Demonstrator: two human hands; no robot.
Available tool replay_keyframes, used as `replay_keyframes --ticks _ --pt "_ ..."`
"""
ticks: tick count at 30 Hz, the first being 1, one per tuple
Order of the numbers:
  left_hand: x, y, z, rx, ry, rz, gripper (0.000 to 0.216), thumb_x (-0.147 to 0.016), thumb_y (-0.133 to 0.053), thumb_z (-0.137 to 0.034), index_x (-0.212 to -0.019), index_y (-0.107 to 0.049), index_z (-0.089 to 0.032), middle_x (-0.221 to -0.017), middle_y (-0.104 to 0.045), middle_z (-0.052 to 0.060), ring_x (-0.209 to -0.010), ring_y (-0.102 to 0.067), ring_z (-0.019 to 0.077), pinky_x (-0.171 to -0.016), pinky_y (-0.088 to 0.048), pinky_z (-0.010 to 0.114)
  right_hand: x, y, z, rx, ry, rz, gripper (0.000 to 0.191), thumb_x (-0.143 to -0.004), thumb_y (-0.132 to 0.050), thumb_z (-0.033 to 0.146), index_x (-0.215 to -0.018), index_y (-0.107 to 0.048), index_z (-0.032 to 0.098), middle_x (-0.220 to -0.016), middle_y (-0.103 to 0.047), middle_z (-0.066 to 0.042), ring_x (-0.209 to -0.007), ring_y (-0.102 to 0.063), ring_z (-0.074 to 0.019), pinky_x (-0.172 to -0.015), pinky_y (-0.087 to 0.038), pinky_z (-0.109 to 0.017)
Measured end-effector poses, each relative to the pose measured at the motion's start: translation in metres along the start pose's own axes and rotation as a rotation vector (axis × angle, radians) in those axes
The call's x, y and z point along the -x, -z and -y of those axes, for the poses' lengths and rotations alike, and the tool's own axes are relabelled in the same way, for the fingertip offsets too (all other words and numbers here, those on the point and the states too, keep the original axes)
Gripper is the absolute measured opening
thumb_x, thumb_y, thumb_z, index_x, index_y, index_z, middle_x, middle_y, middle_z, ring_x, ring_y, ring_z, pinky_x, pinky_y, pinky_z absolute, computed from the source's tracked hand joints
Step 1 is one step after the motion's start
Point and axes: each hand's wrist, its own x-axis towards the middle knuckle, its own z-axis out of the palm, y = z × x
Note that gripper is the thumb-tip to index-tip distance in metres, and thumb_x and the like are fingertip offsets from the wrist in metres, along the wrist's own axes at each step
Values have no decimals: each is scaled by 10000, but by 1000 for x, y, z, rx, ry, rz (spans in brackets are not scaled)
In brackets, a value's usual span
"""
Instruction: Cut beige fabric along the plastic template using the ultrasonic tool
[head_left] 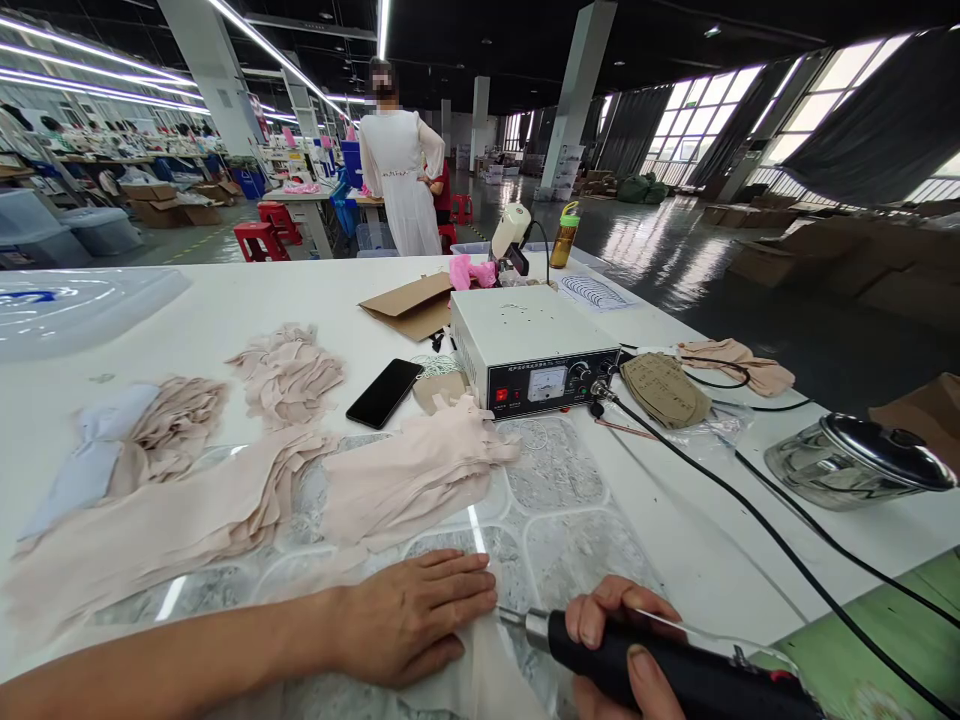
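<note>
My left hand [411, 615] lies flat, fingers stretched out, pressing a thin pale pink fabric piece [480, 665] onto a glass-covered work surface [555, 540]. My right hand [626, 650] is wrapped round a black handheld tool [675, 675] whose metal tip points left, close to my left fingertips. A black cable [750, 520] runs from the tool to a white control box [536, 350] with a meter and knobs. Stacks of pale pink fabric pieces [405, 470] lie just beyond my hands.
More fabric piles [289, 370] and a black phone [385, 392] lie on the white table [225, 300], with cardboard [412, 303], a bottle [564, 235] and a steel pot with lid [855, 460] at the right. A person in white [397, 170] stands beyond the table.
</note>
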Motion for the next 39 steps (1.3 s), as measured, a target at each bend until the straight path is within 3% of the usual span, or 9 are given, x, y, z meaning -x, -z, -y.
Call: replay_keyframes --ticks 18,23,29,39 --pt "2 -3 0 -11 -1 0 545 -970 -495 -216 -1463 -348 -37 -1472 -476 175 -1427 -362 299 -1172 -360 439 1 6 -3 8 -57 25 174 -801 -617 377 -898 -539 255 -771 -452 31 -546 -508 -117 -532 -474 -321" --pt "1 -4 0 -1 -5 -33 534 -980 -477 -221 -1466 -344 -43 -1459 -489 182 -1422 -373 294 -1175 -356 432 -4 2 2 33 35 -14 170 -797 -628 384 -890 -582 249 -746 -484 27 -505 -498 -110 -474 -461 -298" --pt "2 -4 0 29 -13 -70 524 -998 -456 -233 -1474 -333 -51 -1446 -507 175 -1419 -381 284 -1184 -345 420 -10 10 10 60 86 -68 138 -788 -635 349 -882 -594 256 -764 -493 22 -564 -505 -123 -524 -488 -321" --pt "2 -3 0 26 -8 -46 508 -999 -458 -235 -1454 -358 -34 -1466 -485 170 -1426 -368 289 -1187 -337 421 -14 -11 4 93 215 -86 108 -808 -588 290 -906 -593 248 -768 -553 20 -559 -485 -115 -522 -467 -292"
